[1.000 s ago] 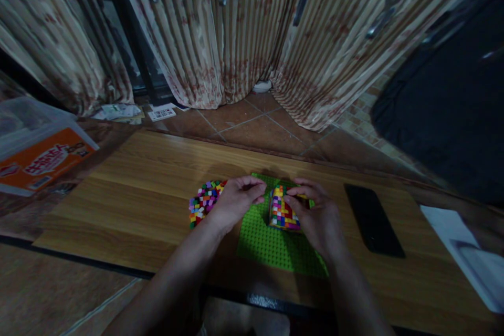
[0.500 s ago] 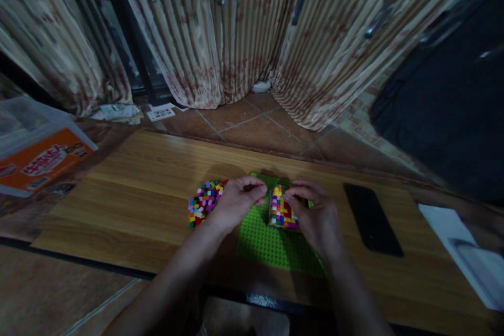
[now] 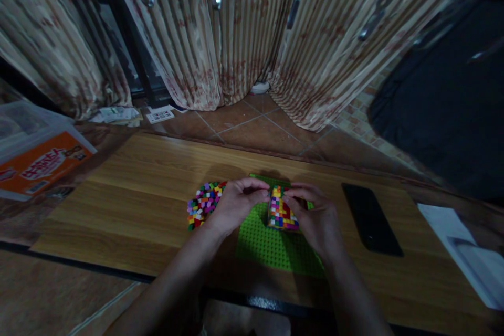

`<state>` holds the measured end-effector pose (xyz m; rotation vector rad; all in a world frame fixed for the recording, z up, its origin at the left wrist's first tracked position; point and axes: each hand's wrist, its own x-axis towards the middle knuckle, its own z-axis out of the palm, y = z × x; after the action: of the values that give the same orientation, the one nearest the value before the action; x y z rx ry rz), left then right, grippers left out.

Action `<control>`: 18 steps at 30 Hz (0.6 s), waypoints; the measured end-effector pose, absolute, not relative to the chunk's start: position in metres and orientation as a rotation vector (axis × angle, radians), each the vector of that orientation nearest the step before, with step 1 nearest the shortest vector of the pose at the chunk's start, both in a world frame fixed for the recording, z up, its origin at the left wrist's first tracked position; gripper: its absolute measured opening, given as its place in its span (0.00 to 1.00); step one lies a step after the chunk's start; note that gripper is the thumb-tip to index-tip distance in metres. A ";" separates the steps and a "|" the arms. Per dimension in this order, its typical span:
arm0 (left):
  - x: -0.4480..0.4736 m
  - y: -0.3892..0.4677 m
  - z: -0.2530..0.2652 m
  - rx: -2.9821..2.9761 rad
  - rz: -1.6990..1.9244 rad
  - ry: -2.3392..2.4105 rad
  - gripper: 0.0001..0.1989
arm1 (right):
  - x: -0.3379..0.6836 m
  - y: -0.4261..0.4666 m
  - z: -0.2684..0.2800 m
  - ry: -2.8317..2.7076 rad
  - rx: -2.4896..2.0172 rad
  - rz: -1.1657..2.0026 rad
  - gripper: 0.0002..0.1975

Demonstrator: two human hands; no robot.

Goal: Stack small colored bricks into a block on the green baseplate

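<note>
A small build of colourful toy bricks [image 3: 279,211] stands on the green studded baseplate [image 3: 263,247]. My left hand [image 3: 241,202] is at the build's upper left edge, with thumb and index finger pinched together. Whatever is between those fingertips is too small to make out. Over the build's right side, my right hand [image 3: 317,212] is closed, its thumb and fingertips touching the top near the far edge. It covers the right part of the build, and anything in its pinch is hidden. Beside my left wrist lies a pile of loose toy bricks [image 3: 203,202], partly covered by that hand.
On the wooden table [image 3: 129,194], a black phone [image 3: 372,220] lies right of the baseplate. White paper [image 3: 452,236] is at the far right. A clear plastic box with an orange label [image 3: 43,163] stands at the left. Striped curtains [image 3: 244,37] hang beyond the table.
My left fingertips have moved slightly right, closer to the brick build. My right hand stays on the build almost unmoved. The whole view has shifted slightly.
</note>
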<state>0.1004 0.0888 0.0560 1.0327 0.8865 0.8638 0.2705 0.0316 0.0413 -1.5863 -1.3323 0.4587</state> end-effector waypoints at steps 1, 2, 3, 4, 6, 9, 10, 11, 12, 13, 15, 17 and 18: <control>0.100 0.089 0.057 1.040 0.861 0.880 0.06 | 0.270 0.031 0.043 -1.336 -1.577 0.439 0.06; 0.101 0.089 0.057 1.045 0.857 0.873 0.06 | 0.270 0.031 0.045 -1.343 -1.566 0.415 0.06; 0.101 0.089 0.057 1.051 0.853 0.867 0.06 | 0.269 0.030 0.047 -1.350 -1.552 0.387 0.06; 0.101 0.088 0.058 1.053 0.850 0.862 0.06 | 0.267 0.030 0.049 -1.359 -1.536 0.362 0.07; 0.101 0.087 0.059 1.048 0.846 0.855 0.07 | 0.264 0.029 0.054 -1.392 -1.507 0.332 0.07; 0.100 0.086 0.060 1.035 0.856 0.829 0.10 | 0.259 0.027 0.058 -1.487 -1.483 0.308 0.09; 0.100 0.086 0.060 1.029 0.855 0.807 0.11 | 0.257 0.026 0.059 -1.528 -1.479 0.301 0.09; 0.100 0.086 0.061 1.024 0.849 0.781 0.12 | 0.256 0.026 0.059 -1.566 -1.478 0.294 0.10; 0.099 0.085 0.061 1.018 0.839 0.755 0.14 | 0.255 0.025 0.060 -1.600 -1.481 0.293 0.10; 0.099 0.085 0.062 1.006 0.828 0.732 0.15 | 0.254 0.024 0.060 -1.628 -1.486 0.299 0.11; 0.099 0.084 0.063 0.967 0.811 0.704 0.16 | 0.254 0.024 0.060 -1.665 -1.491 0.324 0.12; 0.099 0.083 0.063 0.919 0.816 0.693 0.17 | 0.255 0.024 0.059 -1.681 -1.477 0.351 0.12; 0.100 0.082 0.063 0.900 0.821 0.689 0.17 | 0.255 0.024 0.059 -1.680 -1.467 0.362 0.12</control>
<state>0.0996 0.0823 0.0633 0.8997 0.6890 0.8210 0.2548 0.0239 0.0592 -1.4667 -1.6802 0.3620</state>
